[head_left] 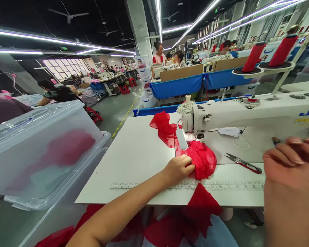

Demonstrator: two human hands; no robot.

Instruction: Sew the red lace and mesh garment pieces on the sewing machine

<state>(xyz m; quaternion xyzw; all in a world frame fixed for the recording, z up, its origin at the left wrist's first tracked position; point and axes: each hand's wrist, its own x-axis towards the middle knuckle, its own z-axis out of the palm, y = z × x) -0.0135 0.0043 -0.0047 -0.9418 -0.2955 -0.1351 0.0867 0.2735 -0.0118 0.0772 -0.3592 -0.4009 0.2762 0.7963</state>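
My left hand (179, 168) rests on the white sewing table (134, 161) with its fingers pinched on a piece of red lace fabric (202, 157) lying under the needle area of the white sewing machine (247, 113). More red fabric (164, 127) trails behind the machine, and another piece hangs off the table's front edge into my lap (201, 206). My right hand (290, 164) is raised close to the camera at the right, blurred, fingers curled, apart from the fabric; nothing shows in it.
Red-handled thread snips (243, 163) lie on the table right of the fabric. Clear lidded plastic bins (41, 154) with red cloth stand at my left. Red thread cones (254, 56) sit above the machine. Other workers sit at stations behind blue-skirted tables (177, 85).
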